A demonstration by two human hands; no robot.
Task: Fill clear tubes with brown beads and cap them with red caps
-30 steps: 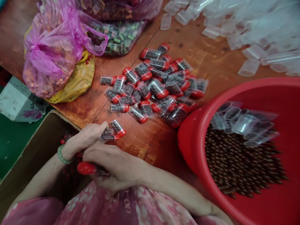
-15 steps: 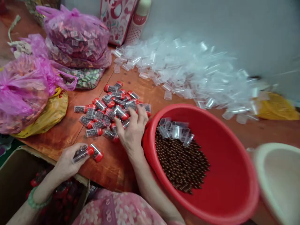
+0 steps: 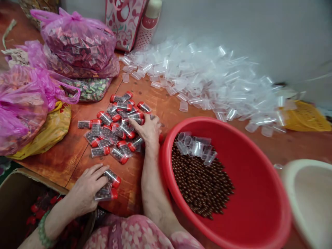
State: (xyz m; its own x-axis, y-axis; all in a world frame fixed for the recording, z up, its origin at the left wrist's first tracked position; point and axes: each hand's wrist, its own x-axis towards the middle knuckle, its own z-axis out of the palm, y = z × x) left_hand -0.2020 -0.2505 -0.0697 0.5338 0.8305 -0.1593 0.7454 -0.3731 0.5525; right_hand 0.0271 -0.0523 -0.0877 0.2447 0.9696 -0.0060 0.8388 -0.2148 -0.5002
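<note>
My left hand, with a green bead bracelet at the wrist, is at the table's front edge, its fingers curled against a few red-capped clear tubes filled with dark balls. Whether it grips them is unclear. Beyond it lies a pile of similar tubes. At that pile's right side is my right hand, thumb stretched left over a tube and the other fingers bent down, their tips partly hidden. A large red basin beside my right forearm holds brown balls and several clear capless tubes.
Clear tubes are heaped along the wall. Pink bags and a yellow bag stand at the left. A cardboard box with red-capped tubes is at lower left, a white basin and yellow basket at the right.
My left hand has turned palm down and moved slightly right and down, with tubes now at the table's front. My right hand has shifted slightly along the pile's right side.
</note>
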